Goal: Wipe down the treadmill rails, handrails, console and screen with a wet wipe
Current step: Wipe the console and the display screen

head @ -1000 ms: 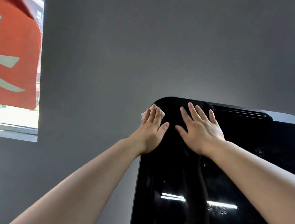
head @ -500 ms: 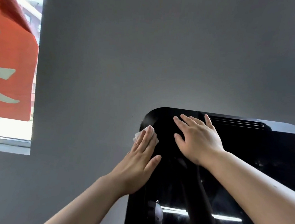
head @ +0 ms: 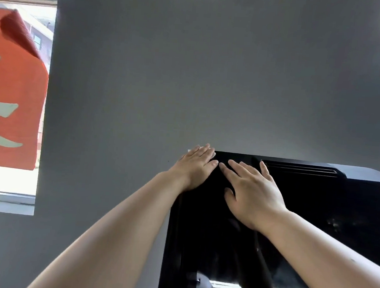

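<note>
While both hands lie flat and open, left hand (head: 197, 167) and right hand (head: 252, 194) press the screen's (head: 314, 222) top-left corner.

Left hand (head: 196, 167) and right hand (head: 252, 194): both bare, no rings, gloves or watch visible. Forearms bare to the frame edge; no sleeve in view

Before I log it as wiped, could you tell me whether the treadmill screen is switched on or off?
It looks off: the screen is uniformly black and glossy, showing only reflections of ceiling lights and the person's arms, with no displayed image.
</note>
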`<state>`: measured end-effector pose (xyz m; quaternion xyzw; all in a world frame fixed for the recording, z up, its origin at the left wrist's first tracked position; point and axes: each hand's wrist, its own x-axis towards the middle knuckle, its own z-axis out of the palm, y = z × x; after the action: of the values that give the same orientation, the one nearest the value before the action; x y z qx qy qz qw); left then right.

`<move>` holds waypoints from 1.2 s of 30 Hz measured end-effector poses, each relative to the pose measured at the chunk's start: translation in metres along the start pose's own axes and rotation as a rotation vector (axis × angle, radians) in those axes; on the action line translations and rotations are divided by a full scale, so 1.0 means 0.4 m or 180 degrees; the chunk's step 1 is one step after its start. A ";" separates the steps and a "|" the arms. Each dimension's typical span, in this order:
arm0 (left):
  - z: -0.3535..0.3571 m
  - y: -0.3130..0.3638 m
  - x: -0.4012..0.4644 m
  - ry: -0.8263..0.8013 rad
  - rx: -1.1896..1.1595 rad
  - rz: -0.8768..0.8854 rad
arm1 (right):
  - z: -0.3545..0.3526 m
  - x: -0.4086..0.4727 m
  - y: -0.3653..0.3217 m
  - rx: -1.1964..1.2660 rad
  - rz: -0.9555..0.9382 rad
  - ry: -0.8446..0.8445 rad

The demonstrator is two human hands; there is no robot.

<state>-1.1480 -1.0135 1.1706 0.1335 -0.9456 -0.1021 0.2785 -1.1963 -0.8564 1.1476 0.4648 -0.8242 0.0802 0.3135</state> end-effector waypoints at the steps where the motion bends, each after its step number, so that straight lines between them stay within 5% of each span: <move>1: 0.003 -0.003 -0.009 0.0036 -0.0074 0.0022 | 0.000 0.000 0.002 0.0025 -0.0002 -0.0002; 12: 0.094 -0.035 -0.267 0.0363 -0.0474 0.0477 | 0.006 -0.003 0.006 0.0233 0.0013 0.0086; 21: 0.019 0.004 -0.089 0.0205 -0.0161 0.0074 | 0.003 0.002 0.010 0.0226 0.0006 0.0027; 30: 0.052 0.019 -0.093 0.0965 -0.0138 0.0244 | -0.014 0.025 -0.007 0.0727 -0.0135 0.0400; 36: 0.055 0.018 -0.105 0.1035 -0.0617 0.0321 | -0.003 0.084 -0.050 0.1650 -0.0371 0.0138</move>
<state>-1.1275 -0.9913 1.1336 0.0732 -0.8794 -0.1557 0.4439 -1.1920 -0.8911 1.1651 0.5744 -0.7411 0.2803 0.2056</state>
